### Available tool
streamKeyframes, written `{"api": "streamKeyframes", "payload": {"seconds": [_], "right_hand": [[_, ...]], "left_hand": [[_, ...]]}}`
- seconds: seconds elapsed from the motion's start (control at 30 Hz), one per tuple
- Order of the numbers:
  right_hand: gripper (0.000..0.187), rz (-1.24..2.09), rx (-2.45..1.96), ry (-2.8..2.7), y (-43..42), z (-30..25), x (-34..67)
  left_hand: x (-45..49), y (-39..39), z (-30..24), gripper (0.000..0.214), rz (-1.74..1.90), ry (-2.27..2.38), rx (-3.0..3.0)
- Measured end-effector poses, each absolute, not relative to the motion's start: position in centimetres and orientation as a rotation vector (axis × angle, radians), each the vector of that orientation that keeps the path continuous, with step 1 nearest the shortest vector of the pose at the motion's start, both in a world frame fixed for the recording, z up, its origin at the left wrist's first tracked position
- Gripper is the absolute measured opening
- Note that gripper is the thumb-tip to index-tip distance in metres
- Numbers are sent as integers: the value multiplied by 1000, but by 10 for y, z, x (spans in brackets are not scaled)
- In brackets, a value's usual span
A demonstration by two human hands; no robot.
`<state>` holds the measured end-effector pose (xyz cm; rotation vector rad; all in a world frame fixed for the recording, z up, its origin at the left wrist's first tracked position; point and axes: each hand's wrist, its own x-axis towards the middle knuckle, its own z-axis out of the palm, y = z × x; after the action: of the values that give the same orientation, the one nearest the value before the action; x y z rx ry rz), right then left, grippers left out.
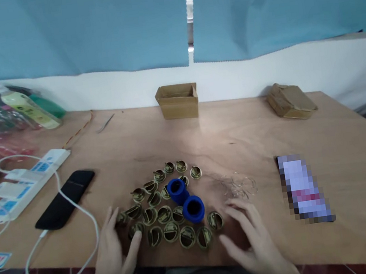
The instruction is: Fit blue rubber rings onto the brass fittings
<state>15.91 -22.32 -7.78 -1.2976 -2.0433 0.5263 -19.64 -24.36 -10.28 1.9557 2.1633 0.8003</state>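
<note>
Several round brass-coloured metal pieces with a bar across the inside, one of them a round metal piece [187, 236], lie grouped on the wooden table. Among them stand two blue ring-shaped pieces, a rear blue ring [178, 190] and a front blue ring [193, 209], nearly touching. My left hand [113, 242] rests at the left edge of the group, thumb and fingers apart, nearest to the leftmost pieces. On the right side, my right hand [247, 232] has its fingers spread beside a round piece [215, 220]. Just beyond its fingertips lies a loose pile of thin wire rings [239, 186].
A cardboard box [179, 105] stands open at the back, and a crumpled brown package [291, 101] lies back right. A phone [306, 190] is on the right. At left are a black power bank [65, 199], a power strip [29, 185], white cables and bottles [29, 108].
</note>
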Motion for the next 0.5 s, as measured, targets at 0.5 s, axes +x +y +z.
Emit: {"api": "streamKeyframes", "payload": {"seconds": [0.5], "right_hand": [[111,687,-1372,-2355,-205,-75,132]], "left_hand": [[-204,-201,-97,129,571,1816,1864]]}}
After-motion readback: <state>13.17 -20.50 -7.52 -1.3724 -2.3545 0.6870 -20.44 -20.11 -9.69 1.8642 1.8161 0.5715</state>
